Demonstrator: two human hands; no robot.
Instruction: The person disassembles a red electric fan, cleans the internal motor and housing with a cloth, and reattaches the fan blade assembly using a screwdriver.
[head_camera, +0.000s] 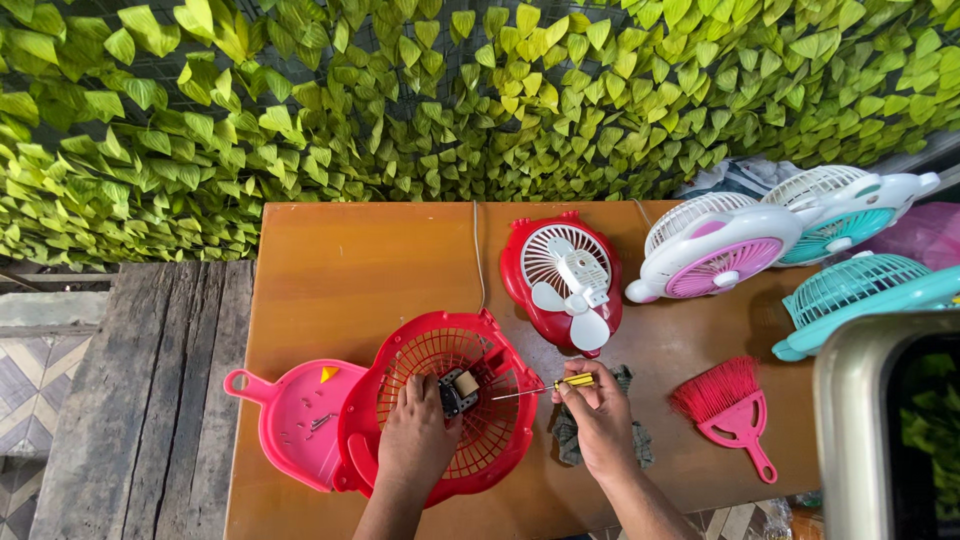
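A red fan grille shell (490, 440) lies face down on the brown table (350, 270). My left hand (418, 438) rests on it and grips a small motor (459, 389) at its centre. My right hand (597, 412) holds a yellow-handled screwdriver (560, 383), whose thin shaft points left toward the motor. A red fan body with white blades (565, 282) lies just behind, a cord running from that area to the table's far edge.
A pink dustpan (290, 415) with small screws in it sits left of the grille. A grey cloth (568, 440) lies under my right hand, a pink hand brush (728, 408) to its right. Pink-white (712, 245) and teal (850, 210) fans stand far right. A metal box (880, 430) intrudes at right.
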